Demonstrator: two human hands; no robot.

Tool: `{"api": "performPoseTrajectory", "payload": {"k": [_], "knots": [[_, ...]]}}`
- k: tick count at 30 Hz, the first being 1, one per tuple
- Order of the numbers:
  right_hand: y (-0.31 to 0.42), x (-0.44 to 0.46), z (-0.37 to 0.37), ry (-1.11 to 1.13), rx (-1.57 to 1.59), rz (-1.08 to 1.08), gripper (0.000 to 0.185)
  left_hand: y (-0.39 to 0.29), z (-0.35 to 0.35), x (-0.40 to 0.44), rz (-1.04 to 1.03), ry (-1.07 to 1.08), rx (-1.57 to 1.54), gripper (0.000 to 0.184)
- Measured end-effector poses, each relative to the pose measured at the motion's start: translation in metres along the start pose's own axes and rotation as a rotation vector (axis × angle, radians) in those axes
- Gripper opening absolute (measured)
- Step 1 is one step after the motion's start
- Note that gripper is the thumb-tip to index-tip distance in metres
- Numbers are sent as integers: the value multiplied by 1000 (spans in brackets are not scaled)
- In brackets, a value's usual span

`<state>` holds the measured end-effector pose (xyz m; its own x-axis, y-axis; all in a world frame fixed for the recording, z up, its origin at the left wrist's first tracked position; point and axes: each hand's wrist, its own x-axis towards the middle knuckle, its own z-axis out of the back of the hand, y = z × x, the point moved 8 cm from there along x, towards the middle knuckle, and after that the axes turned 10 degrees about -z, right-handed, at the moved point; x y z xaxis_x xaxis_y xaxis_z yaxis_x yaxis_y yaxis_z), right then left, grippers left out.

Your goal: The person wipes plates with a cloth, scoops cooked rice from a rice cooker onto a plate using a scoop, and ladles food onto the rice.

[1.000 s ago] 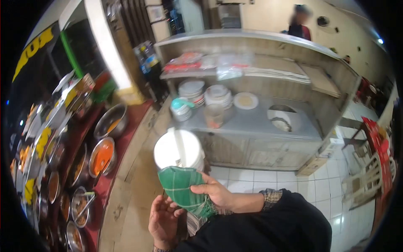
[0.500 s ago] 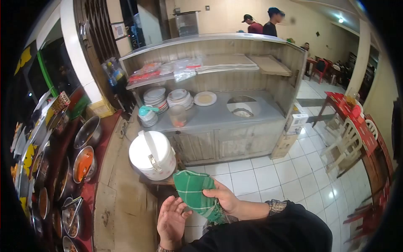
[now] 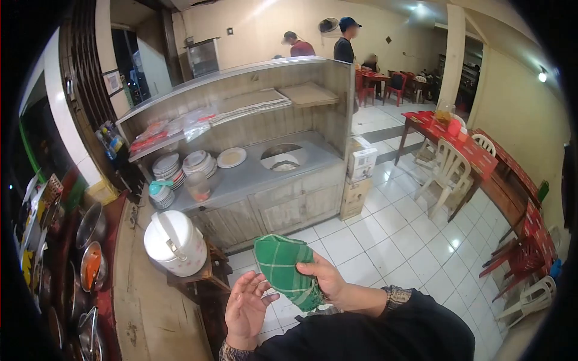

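Note:
A folded green checked cloth (image 3: 282,265) with a fringed lower end is gripped between the thumb and fingers of my right hand (image 3: 328,281). Just left of the cloth, my left hand (image 3: 245,305) is raised palm up with its fingers spread and holds nothing. The lid of a white rice container (image 3: 174,243) with a handle is closed; it stands on a small wooden stand to the left of my hands.
Ahead is a counter (image 3: 241,180) with stacked plates (image 3: 197,162) and plastic bags on its shelf. Metal food bowls (image 3: 90,271) line the left side. To the right are a red table (image 3: 445,135) and white chairs (image 3: 448,171). Two people (image 3: 344,45) (image 3: 299,47) stand behind the counter.
The view has swung right, so the counter and white container sit further left and more of the tables shows. My right hand still holds the cloth, and my left hand remains open beside it.

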<state>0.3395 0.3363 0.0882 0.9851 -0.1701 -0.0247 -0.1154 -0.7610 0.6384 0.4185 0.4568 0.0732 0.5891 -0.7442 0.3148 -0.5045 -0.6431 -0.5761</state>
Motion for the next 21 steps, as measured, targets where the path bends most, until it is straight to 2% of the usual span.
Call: {"api": "performPoseTrajectory", "payload": {"k": [13,21], "knots": [[89,-157,76,-171,48,128,45,151,-120,-2,220,108,-55,49],[114,-227,105,-254,60,159,46,214,-158,-18,314,133,-94,47]]}}
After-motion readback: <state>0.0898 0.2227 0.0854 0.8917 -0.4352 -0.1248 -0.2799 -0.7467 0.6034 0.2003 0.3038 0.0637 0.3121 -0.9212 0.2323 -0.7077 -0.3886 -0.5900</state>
